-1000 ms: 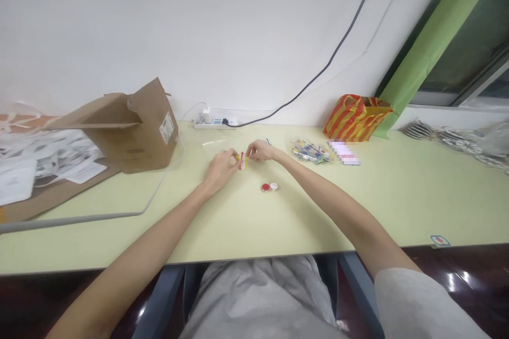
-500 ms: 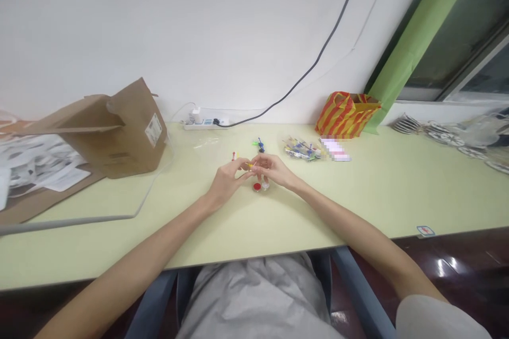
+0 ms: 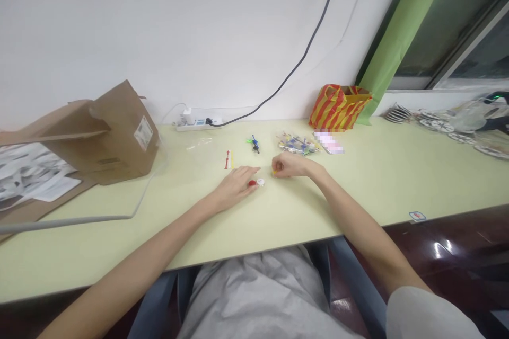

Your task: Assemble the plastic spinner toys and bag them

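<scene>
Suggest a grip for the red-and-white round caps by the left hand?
Pinch the white cap by its round rim, coming down from above on its right side. The caps lie flat and low on the desk, so a top-down pinch looks safest. The left hand crowds the red cap, and the right hand pinches a small yellow piece.

On the pale green desk (image 3: 358, 180), the left hand (image 3: 236, 186) rests with its fingertips just beside a red cap (image 3: 252, 183), which touches a white cap (image 3: 261, 182). The right hand (image 3: 288, 165) pinches a small yellow piece (image 3: 274, 172). Farther up lie a red stick (image 3: 226, 159), a blue-green piece (image 3: 254, 143) and a clear packet (image 3: 296, 143) of parts.
</scene>
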Motion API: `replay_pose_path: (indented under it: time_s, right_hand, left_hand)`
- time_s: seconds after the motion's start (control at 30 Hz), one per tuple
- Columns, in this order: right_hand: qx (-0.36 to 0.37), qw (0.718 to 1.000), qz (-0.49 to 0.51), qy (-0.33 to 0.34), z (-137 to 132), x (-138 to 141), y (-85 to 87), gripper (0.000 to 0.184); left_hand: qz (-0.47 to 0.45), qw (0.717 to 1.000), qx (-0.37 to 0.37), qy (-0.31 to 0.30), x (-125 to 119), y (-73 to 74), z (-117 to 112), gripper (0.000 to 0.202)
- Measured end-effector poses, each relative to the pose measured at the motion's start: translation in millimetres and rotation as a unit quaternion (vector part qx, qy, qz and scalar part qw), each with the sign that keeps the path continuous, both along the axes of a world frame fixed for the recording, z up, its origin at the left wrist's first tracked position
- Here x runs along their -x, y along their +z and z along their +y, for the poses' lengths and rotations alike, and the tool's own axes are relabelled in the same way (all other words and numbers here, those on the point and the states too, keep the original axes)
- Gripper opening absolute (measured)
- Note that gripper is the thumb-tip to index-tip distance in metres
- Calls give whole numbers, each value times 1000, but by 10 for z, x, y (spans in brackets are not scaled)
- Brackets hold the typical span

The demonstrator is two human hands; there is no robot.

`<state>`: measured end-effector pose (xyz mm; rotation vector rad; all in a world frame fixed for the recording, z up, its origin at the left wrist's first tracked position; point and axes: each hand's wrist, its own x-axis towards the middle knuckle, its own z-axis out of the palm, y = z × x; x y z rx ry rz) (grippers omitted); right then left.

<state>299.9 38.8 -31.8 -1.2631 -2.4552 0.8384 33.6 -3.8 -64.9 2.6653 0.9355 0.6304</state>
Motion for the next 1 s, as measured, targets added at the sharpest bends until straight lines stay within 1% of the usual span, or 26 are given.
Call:
replay_pose_path:
  time_s: [0.07, 0.13, 0.2, 0.33, 0.4, 0.53, 0.6, 0.67, 0.73, 0.77, 0.83, 0.9, 0.93, 1.0]
  right_hand:
    - [66, 997, -7, 31, -6, 8, -12, 13]
    - [104, 992, 12, 65, -20, 43, -27, 18]
    - [118, 989, 34, 81, -26, 70, -43, 20]
    - [140, 985, 65, 83, -6, 73, -77, 24]
    - [142, 983, 70, 95, 6, 72, -91, 24]
    - [123, 983, 70, 119, 8, 78, -99, 23]
    - [116, 983, 77, 121, 7, 68, -94, 24]
    - [93, 985, 88, 114, 22, 47, -97, 23]
    - [44, 991, 99, 79, 71, 30, -124, 19]
    - [8, 994, 100, 42, 112, 30, -150, 16]
    - [-65, 993, 86, -55, 233, 58, -216, 12]
    - [-115, 982, 61, -140, 396, 131, -285, 19]
    - [-128, 976, 51, -168, 488, 184, -313, 23]
    - [-137, 969, 34, -205, 677, 317, -348, 30]
  left_hand:
    - [27, 999, -5, -19, -10, -36, 18, 40]
    - [35, 999, -14, -26, -23, -75, 40, 36]
    - [26, 999, -18, -26, -33, -108, 63, 30]
    - [-11, 1000, -3, -29, -32, -139, 90, 24]
    - [-15, 1000, -3, -23, -28, -143, 93, 23]
    - [-10, 1000, -5, -13, -27, -136, 86, 20]
    - [-12, 1000, -2, -12, -25, -129, 79, 20]
    - [-14, 1000, 1, -13, -19, -121, 72, 21]
    - [-15, 1000, 3, -13, -11, -113, 61, 23]
    - [-16, 1000, 4, -13, -8, -110, 55, 24]
    - [-18, 1000, 8, -13, -4, -102, 40, 25]
    - [-18, 1000, 13, -11, -4, -90, 24, 25]
    - [-16, 1000, 15, -8, -5, -82, 16, 27]
    - [-15, 1000, 16, -1, -6, -63, -2, 31]
